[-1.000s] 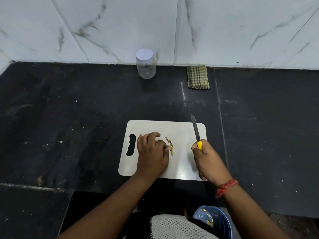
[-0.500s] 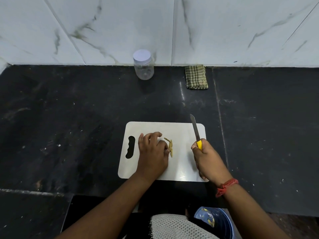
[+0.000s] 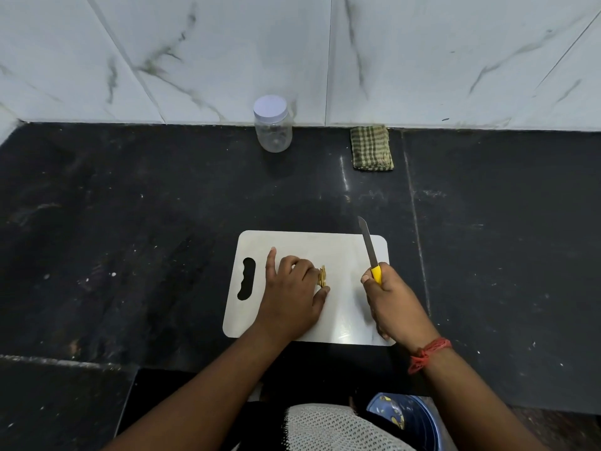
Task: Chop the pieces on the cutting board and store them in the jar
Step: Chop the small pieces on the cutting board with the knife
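Note:
A white cutting board (image 3: 344, 255) lies on the black counter in front of me. A few small yellowish pieces (image 3: 322, 275) lie bunched near its middle. My left hand (image 3: 292, 294) rests on the board with curled fingertips holding the pieces together, the little finger stretched out. My right hand (image 3: 392, 297) grips the yellow handle of a knife (image 3: 369, 245), whose blade points away over the board's right side, apart from the pieces. A clear jar (image 3: 272, 128) with a white lid on stands at the back by the wall.
A folded green checked cloth (image 3: 371, 148) lies against the marble wall, right of the jar. A blue bowl (image 3: 403, 418) with yellow scraps sits below the counter's front edge. A seam runs down the counter right of the board.
My left fingers have drawn the pieces into a tighter bunch, and the little finger has spread out. The right hand and knife have hardly moved.

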